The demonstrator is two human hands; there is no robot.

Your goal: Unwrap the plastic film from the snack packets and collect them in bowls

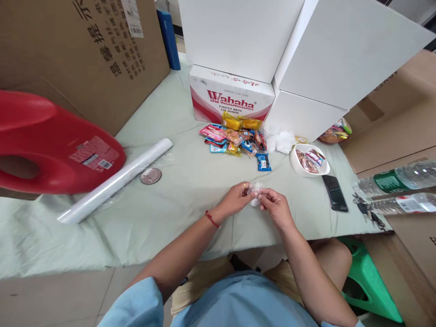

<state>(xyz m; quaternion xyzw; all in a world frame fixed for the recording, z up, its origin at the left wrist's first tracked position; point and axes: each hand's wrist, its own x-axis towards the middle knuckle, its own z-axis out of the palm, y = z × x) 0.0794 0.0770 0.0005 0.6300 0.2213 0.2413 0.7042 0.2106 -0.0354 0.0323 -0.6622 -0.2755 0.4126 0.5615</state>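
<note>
Between my two hands is a small crumpled piece of clear plastic [255,193], just above the front part of the table. My left hand [236,198], with a red string bracelet [212,219] at the wrist, pinches it from the left. From the right, the fingers of my right hand [275,206] grip the same plastic. Beyond the hands lies a pile of wrapped snacks [235,135], with one blue packet [263,162] at its near edge. More crumpled clear plastic [284,141] sits right of the pile.
A white bowl [296,169] with snack packets stands at right, beside a phone [335,193], keys [369,211] and plastic bottles [391,182]. On the left are a plastic film roll [116,181], a round lid [150,176] and a red jug [57,141]. Boxes [233,96] line the back.
</note>
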